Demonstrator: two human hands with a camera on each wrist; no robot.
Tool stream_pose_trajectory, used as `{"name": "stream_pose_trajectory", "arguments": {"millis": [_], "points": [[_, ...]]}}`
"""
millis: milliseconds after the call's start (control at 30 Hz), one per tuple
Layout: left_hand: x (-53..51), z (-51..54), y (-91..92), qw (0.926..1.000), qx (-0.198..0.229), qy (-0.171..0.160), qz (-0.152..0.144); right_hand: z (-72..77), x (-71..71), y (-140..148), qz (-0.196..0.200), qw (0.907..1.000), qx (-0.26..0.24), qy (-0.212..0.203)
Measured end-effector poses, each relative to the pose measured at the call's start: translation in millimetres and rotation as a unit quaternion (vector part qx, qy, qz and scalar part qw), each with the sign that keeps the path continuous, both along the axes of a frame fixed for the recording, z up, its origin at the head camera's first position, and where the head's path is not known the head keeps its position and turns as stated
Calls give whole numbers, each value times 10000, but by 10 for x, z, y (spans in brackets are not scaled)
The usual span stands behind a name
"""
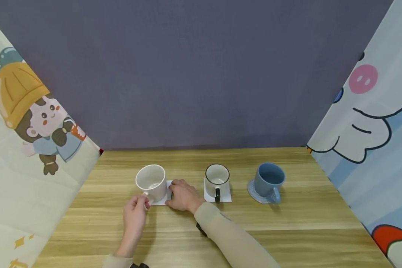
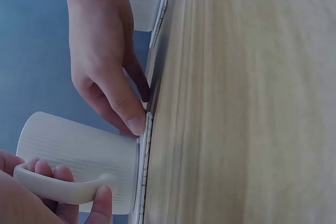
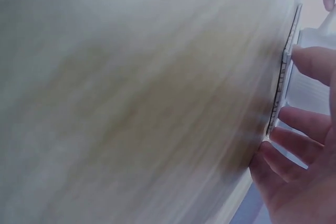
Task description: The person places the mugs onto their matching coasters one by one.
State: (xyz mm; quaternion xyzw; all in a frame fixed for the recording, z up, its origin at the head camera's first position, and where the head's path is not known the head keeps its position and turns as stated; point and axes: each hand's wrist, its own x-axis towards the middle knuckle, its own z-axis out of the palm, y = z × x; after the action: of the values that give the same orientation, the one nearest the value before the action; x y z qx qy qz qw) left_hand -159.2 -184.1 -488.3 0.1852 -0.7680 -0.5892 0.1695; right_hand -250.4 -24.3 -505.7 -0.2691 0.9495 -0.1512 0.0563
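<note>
A large white mug [image 1: 151,182] stands on a square white coaster [image 1: 160,201] at the left of the row. My left hand [image 1: 135,212] holds the mug by its handle [image 2: 63,188], the fingers curled through it in the left wrist view. My right hand [image 1: 185,196] is at the coaster's right side. Its thumb and fingers span that edge and grip it, close beside the mug's base. In the right wrist view, the fingertips [image 3: 286,114] touch the coaster's rim [image 3: 283,77].
A white mug with a black rim and black handle [image 1: 217,180] stands on another square white coaster [image 1: 226,197]. Farther right, a blue mug [image 1: 269,180] sits on a round light-blue coaster [image 1: 252,193]. A dark wall [image 1: 201,74] rises behind the wooden table [image 1: 187,242].
</note>
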Motion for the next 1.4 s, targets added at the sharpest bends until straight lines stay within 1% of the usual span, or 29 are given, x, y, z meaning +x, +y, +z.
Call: {"name": "stream_pose_trajectory", "arguments": {"millis": [200, 333, 400, 533, 667, 767, 867, 933, 967, 1033, 1100, 1167, 1233, 1333, 1400], "points": [[14, 25, 32, 9999, 29, -87, -69, 12, 12, 6, -25, 10000, -2, -22], [-11, 33, 53, 9997, 60, -99, -221, 26, 9, 18, -32, 10000, -26, -8], [-20, 36, 58, 9994, 31, -109, -312, 30, 10, 25, -23, 10000, -37, 42], [-21, 33, 58, 9991, -62, -167, -385, 22, 25, 47, 92, 9998, 48, 186], [-13, 28, 45, 9983, -145, -201, -518, 38, 54, 74, 173, 9991, 156, 344], [-11, 26, 26, 9976, -170, -249, -621, 96, 88, 99, 204, 9984, 181, 505], [-17, 27, -3, 9967, -315, -309, -677, 189, 139, 126, 336, 9969, 165, 697], [-16, 28, -22, 9958, -512, -289, -695, 253, 185, 152, 445, 9958, 142, 788], [-15, 21, -32, 9947, -694, -261, -718, 286, 209, 171, 492, 9953, 111, 831], [-5, 13, -45, 9908, -1146, -114, -706, 345, 250, 217, 528, 9949, 35, 857], [9, 5, -60, 9835, -1658, 73, -725, 392, 289, 278, 564, 9946, -40, 869], [21, 1, -74, 9725, -2203, 247, -710, 440, 326, 349, 572, 9948, -93, 839], [22, 7, -90, 9601, -2677, 424, -691, 497, 365, 419, 549, 9953, -135, 788], [25, 43, -110, 9424, -3214, 585, -715, 601, 421, 504, 491, 9958, -136, 754], [30, 80, -111, 9335, -3455, 631, -727, 675, 453, 554, 471, 9953, -107, 841]]}}
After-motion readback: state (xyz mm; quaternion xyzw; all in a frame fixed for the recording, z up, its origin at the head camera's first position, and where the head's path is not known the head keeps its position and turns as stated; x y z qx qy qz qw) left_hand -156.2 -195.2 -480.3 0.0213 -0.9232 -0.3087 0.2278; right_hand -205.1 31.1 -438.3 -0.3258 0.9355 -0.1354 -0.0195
